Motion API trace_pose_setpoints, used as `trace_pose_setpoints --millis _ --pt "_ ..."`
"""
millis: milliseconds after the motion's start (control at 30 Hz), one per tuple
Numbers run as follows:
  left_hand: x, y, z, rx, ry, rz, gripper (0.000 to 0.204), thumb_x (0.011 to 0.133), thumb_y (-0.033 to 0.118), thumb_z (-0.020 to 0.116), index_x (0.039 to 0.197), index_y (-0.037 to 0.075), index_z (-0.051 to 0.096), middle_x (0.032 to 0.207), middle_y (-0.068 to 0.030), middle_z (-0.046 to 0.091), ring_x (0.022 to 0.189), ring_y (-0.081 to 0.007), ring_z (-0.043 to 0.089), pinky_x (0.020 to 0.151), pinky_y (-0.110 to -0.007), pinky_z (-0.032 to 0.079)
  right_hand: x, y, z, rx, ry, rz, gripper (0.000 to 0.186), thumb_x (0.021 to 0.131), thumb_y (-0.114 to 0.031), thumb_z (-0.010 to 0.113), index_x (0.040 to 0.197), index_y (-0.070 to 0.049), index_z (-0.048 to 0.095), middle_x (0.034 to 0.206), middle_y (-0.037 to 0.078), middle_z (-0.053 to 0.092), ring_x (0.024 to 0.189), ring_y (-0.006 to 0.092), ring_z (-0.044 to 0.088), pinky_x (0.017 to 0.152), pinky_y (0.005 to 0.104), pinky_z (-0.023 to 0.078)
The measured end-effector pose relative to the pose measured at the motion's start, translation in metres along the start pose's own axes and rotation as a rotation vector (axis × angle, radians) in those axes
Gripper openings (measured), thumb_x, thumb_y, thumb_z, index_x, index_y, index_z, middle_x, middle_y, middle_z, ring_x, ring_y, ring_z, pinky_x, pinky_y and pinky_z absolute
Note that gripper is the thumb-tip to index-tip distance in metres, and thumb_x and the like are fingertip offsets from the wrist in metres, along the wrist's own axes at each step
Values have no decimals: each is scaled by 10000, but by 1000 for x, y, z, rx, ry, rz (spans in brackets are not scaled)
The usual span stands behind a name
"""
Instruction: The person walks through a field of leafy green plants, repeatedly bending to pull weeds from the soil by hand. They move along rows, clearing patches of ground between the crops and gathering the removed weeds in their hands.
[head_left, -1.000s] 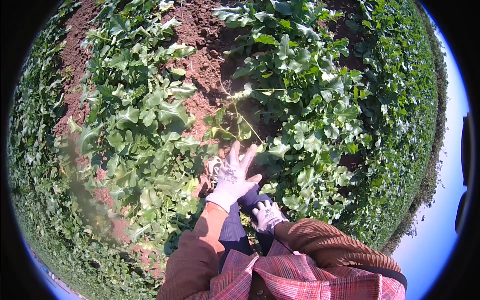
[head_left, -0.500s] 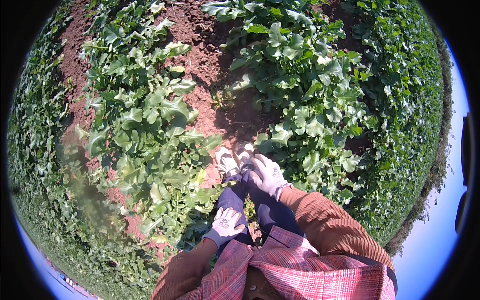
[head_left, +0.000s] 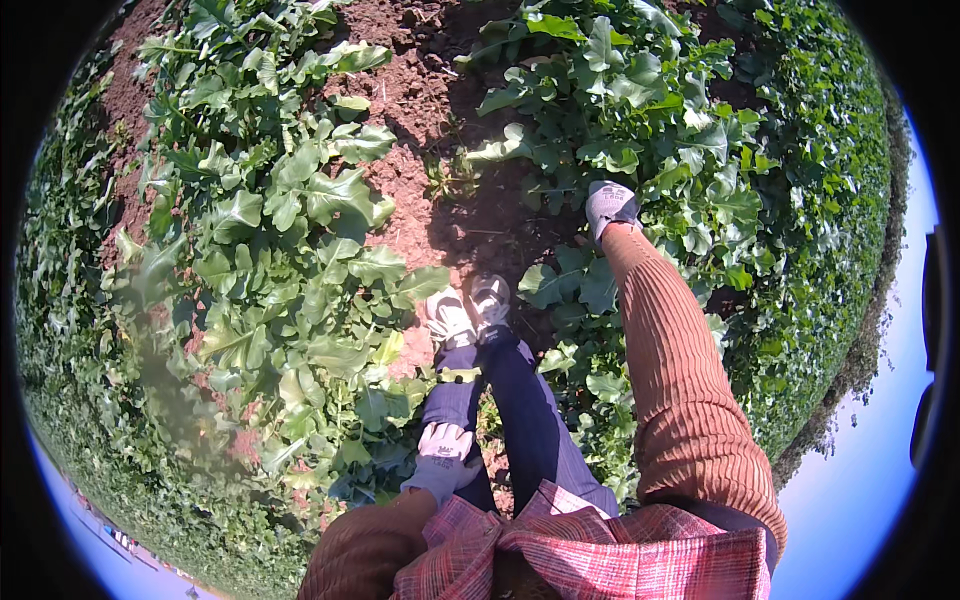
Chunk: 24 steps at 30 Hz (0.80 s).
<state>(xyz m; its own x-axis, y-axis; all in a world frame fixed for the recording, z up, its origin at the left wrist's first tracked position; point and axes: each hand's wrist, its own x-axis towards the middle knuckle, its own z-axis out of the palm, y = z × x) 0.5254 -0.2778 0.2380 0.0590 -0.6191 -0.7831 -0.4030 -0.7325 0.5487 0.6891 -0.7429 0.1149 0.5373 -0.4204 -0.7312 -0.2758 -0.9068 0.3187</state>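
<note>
Reddish soil (head_left: 400, 235) borders lobed, sunlit green leaves (head_left: 690, 150) beside the right hand (head_left: 612, 206).

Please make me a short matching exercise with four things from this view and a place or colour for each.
1. Right hand
2. Left hand
3. Shoes
4. Plaid garment

A. Mostly red
B. On the left trouser leg
C. At the leafy row on the picture's right
D. Side by side on the reddish soil between rows

Pairs: 1-C, 2-B, 3-D, 4-A
</note>
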Motion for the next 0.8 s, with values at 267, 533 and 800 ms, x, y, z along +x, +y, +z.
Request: trace_pose_setpoints --millis 267,533,800 --pt "2 2 1 -81 166 30 511 767 488 724 1145 148 681 1117 -104 636 1160 -301 561 1082 -485 357 -78 -17 -31 565 -380 -489 361 911 -349 675 1133 -67 704 967 163 738 905 335 709 820 439 543" --pt "12 14 -9 -59 -56 -50 542 826 518 656 1215 140 642 1213 -90 611 1256 -257 517 1129 -464 332 18 71 -56 462 387 44 267 920 -219 592 1087 -61 728 1017 200 731 962 384 700 800 450 559" --pt "16 18 -12 -11 -61 -58 518 800 529 679 1137 137 660 1167 -80 617 1200 -253 546 1068 -462 377 46 90 -24 322 -112 274 310 958 -109 512 1185 -37 711 1277 194 670 1203 363 646 1002 476 530"
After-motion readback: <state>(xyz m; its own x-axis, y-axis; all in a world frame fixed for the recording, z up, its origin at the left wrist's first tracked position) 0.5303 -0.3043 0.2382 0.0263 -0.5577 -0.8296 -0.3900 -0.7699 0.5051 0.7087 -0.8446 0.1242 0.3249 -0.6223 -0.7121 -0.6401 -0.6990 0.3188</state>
